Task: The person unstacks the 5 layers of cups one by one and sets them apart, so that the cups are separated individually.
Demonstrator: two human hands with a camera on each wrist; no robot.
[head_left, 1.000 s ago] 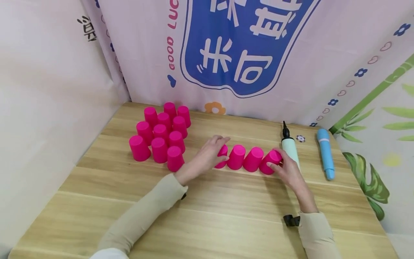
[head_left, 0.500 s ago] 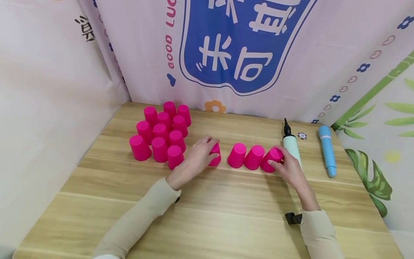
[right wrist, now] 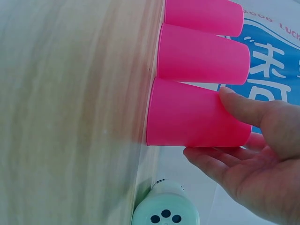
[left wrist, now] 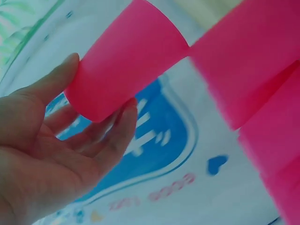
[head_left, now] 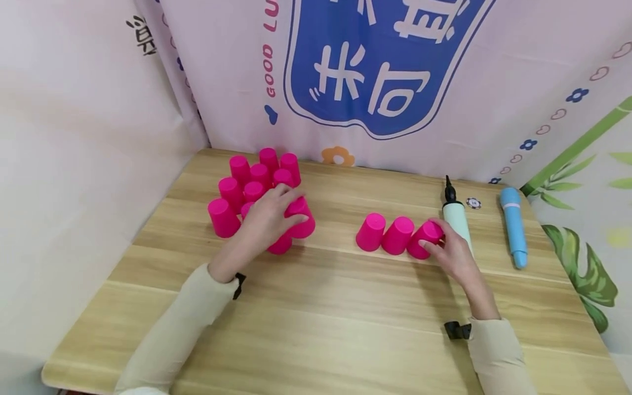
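Note:
My left hand pinches an upside-down pink plastic cup near its base, at the right side of a cluster of similar pink cups. In the left wrist view, thumb and fingers are on either side of that cup, whose rim edge meets a neighbouring cup. Whether it touches the tabletop is unclear. My right hand grips the rightmost pink cup of a row of three. The right wrist view shows this cup standing rim-down on the table, beside the middle cup.
Behind my right hand lies a pale green hand pump with a black nozzle. Farther right are a small round chip and a blue tube-shaped object. A printed cloth hangs along the wooden table's back edge.
My left hand has taken the leftmost cup from the row and carried it left to the cluster. Three cups stay in the row, my right hand still holding the end one.

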